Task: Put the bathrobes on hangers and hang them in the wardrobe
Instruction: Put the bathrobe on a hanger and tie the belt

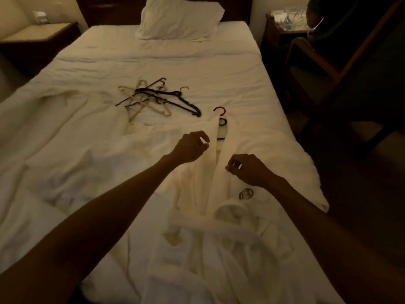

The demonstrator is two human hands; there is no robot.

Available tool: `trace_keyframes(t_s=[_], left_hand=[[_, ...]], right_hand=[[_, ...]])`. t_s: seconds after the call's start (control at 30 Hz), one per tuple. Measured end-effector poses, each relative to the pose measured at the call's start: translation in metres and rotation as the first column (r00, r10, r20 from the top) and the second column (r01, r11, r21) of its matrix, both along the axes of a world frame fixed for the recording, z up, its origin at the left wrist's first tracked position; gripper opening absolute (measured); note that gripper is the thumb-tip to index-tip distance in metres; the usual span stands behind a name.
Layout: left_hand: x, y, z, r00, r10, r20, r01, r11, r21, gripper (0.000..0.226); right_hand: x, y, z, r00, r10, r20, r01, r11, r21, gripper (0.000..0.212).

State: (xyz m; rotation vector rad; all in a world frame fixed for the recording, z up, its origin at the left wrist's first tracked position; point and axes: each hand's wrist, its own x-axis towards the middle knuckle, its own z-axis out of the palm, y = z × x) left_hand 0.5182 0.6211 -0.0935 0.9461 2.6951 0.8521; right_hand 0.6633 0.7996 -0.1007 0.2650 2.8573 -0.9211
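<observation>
A white bathrobe [258,150] lies front-up on the bed [197,69], its belt knotted low down. A black hanger [219,110] sits inside its collar, with the hook sticking out at the top. My left hand [191,149] pinches the edge of the left lapel just below the collar. My right hand [248,170] has its fingers curled on the right lapel, above a round emblem [246,193]. A second white bathrobe [92,141] lies crumpled to the left. A pile of several black and beige hangers [153,98] rests in the middle of the bed.
A white pillow [179,18] leans on the dark headboard. A nightstand [37,38] stands at the left, another [282,27] with small items at the right. A dark wooden armchair [341,69] stands close to the bed's right side. The wardrobe is out of view.
</observation>
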Motion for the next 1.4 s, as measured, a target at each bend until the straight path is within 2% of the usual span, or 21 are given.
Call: trace_keyframes(t_s=[0.07, 0.17, 0.23, 0.33, 0.43, 0.5, 0.6, 0.7, 0.73, 0.8, 0.83, 0.9, 0.93, 1.0, 1.03, 1.1, 1.17, 1.23, 1.3, 1.4], left_hand=[[0.028, -0.029, 0.002, 0.994, -0.059, 0.088, 0.069, 0.991, -0.115, 0.012], [0.066, -0.067, 0.005, 0.942, -0.201, 0.268, 0.271, 0.928, -0.254, 0.011], [0.088, -0.083, 0.010, 0.900, -0.237, 0.365, 0.357, 0.882, -0.308, 0.015], [0.118, -0.092, 0.025, 0.825, -0.200, 0.528, 0.405, 0.861, -0.308, 0.024], [0.135, -0.096, 0.041, 0.804, -0.210, 0.556, 0.462, 0.809, -0.364, 0.035], [0.139, -0.101, 0.055, 0.818, -0.245, 0.521, 0.482, 0.785, -0.389, 0.032], [0.136, -0.111, 0.070, 0.881, -0.181, 0.437, 0.308, 0.921, -0.240, 0.028], [0.129, -0.125, 0.071, 0.978, 0.033, 0.205, 0.002, 0.986, -0.165, 0.052], [0.132, -0.129, 0.068, 0.986, 0.090, 0.137, -0.067, 0.984, -0.168, 0.060], [0.143, -0.135, 0.062, 0.987, 0.124, 0.098, -0.113, 0.987, -0.114, 0.070], [0.153, -0.136, 0.061, 0.989, 0.108, 0.099, -0.102, 0.993, -0.065, 0.069], [0.175, -0.132, 0.061, 0.995, 0.044, 0.089, -0.043, 0.999, -0.006, 0.053], [0.185, -0.129, 0.062, 0.995, -0.006, 0.104, 0.009, 1.000, -0.028, 0.041], [0.204, -0.122, 0.063, 0.959, -0.162, 0.232, 0.200, 0.968, -0.153, 0.036], [0.213, -0.119, 0.060, 0.912, -0.238, 0.333, 0.322, 0.920, -0.225, 0.040], [0.231, -0.115, 0.051, 0.819, -0.325, 0.472, 0.523, 0.760, -0.386, 0.049], [0.247, -0.115, 0.034, 0.824, -0.356, 0.442, 0.566, 0.565, -0.600, 0.064], [0.256, -0.115, 0.018, 0.860, -0.381, 0.340, 0.500, 0.488, -0.716, 0.071], [0.255, -0.116, 0.018, 0.868, -0.366, 0.336, 0.491, 0.534, -0.688, 0.065], [0.233, -0.115, 0.062, 0.825, -0.316, 0.469, 0.540, 0.684, -0.490, 0.027]], right_hand=[[0.021, -0.027, 0.013, 0.984, 0.091, 0.152, -0.090, 0.996, -0.010, 0.032], [0.048, -0.056, 0.026, 0.910, 0.175, 0.375, -0.248, 0.956, 0.157, 0.053], [0.063, -0.064, 0.038, 0.893, 0.147, 0.426, -0.253, 0.945, 0.205, 0.063], [0.083, -0.063, 0.054, 0.874, 0.112, 0.473, -0.220, 0.959, 0.181, 0.074], [0.106, -0.059, 0.070, 0.842, 0.085, 0.532, -0.224, 0.953, 0.203, 0.080], [0.119, -0.055, 0.077, 0.852, 0.067, 0.519, -0.182, 0.968, 0.175, 0.071], [0.129, -0.044, 0.084, 0.925, -0.042, 0.378, 0.008, 0.996, 0.092, 0.056], [0.138, -0.033, 0.089, 0.945, -0.282, 0.163, 0.300, 0.949, -0.095, 0.038], [0.142, -0.030, 0.089, 0.932, -0.343, 0.116, 0.358, 0.922, -0.146, 0.038], [0.152, -0.029, 0.088, 0.908, -0.416, 0.055, 0.419, 0.889, -0.184, 0.038], [0.156, -0.030, 0.088, 0.903, -0.428, 0.036, 0.426, 0.884, -0.194, 0.037], [0.164, -0.034, 0.086, 0.881, -0.471, 0.044, 0.468, 0.855, -0.224, 0.067], [0.167, -0.037, 0.086, 0.870, -0.490, 0.057, 0.486, 0.832, -0.269, 0.074], [0.173, -0.042, 0.089, 0.863, -0.501, 0.068, 0.489, 0.792, -0.367, 0.066], [0.174, -0.042, 0.089, 0.861, -0.505, 0.056, 0.483, 0.780, -0.398, 0.060], [0.176, -0.044, 0.093, 0.846, -0.531, 0.039, 0.492, 0.752, -0.439, 0.062], [0.179, -0.048, 0.101, 0.844, -0.536, 0.020, 0.480, 0.739, -0.473, 0.046], [0.179, -0.052, 0.110, 0.846, -0.533, 0.021, 0.463, 0.715, -0.524, 0.036], [0.180, -0.055, 0.122, 0.849, -0.528, 0.030, 0.442, 0.676, -0.590, 0.032], [0.178, -0.055, 0.147, 0.864, -0.502, 0.047, 0.401, 0.628, -0.667, 0.024]])
